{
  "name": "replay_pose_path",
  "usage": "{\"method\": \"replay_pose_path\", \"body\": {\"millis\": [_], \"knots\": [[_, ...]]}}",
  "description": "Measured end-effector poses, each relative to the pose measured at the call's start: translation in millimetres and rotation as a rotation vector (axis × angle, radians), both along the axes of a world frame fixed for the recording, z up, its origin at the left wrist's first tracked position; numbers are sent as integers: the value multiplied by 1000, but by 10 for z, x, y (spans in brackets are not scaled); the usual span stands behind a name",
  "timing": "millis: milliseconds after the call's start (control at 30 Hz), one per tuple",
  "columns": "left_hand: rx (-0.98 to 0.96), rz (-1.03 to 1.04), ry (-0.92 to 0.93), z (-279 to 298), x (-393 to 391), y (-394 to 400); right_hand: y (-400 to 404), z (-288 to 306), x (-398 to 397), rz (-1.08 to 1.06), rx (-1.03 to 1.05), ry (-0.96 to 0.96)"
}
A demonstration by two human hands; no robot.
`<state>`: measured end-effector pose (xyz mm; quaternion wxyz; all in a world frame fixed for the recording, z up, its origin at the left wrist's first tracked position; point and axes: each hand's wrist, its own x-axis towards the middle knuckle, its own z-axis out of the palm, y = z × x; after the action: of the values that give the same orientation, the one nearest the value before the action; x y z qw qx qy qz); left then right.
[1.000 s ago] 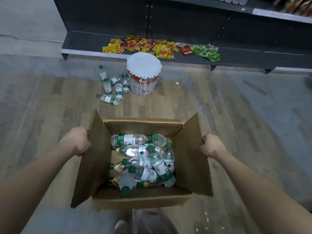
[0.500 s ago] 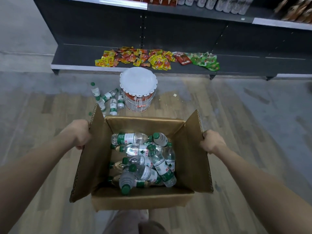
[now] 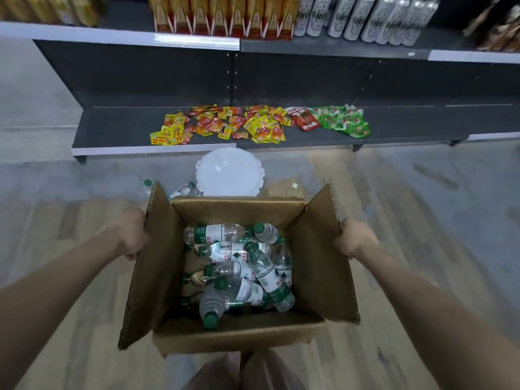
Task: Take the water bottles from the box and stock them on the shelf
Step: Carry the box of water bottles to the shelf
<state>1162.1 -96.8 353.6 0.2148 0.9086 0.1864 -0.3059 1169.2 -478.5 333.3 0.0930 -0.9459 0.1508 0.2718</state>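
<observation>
I see the brown corrugated cardboard box (image 3: 239, 330) held up in front of me, its 4 top flaps open, above the pale wood-look floor (image 3: 70, 319). My left hand (image 3: 130, 235) grips the box's left side behind the raised left flap; the fingers curl round the cardboard and I cannot see their tips. My right hand (image 3: 355, 240) grips the right side just below the raised right flap, fingers curled and tucked behind the cardboard, so I cannot tell how they lie beyond that.

The clear plastic water bottles with green caps and green-and-white labels (image 3: 239, 266) lie inside the box in a loose heap, most on their sides and overlapping, 1 near the front pointing its cap towards me.

Just past the far flap stands a round bucket with a white scalloped lid (image 3: 229, 171), and beside it on the floor, to the left, a few more green-capped bottles (image 3: 183, 189) peek out from behind the box.

Beyond them is the dark grey metal store shelf (image 3: 126, 130). Its lowest board carries a scatter of yellow, orange, red and green snack packets (image 3: 259, 123). The board above holds a row of tall red-and-gold cartons (image 3: 222, 16) and, to their right, silver-white wrapped packs (image 3: 365, 15).
</observation>
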Motion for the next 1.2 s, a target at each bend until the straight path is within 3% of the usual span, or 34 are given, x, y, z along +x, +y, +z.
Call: {"method": "replay_pose_path", "body": {"millis": [733, 1200], "knots": [[87, 143, -22, 27, 2459, 114, -62, 117, 3141, 191, 29, -46], [138, 173, -19, -48, 3712, 324, 250, -120, 4320, 164, 4, -54]]}}
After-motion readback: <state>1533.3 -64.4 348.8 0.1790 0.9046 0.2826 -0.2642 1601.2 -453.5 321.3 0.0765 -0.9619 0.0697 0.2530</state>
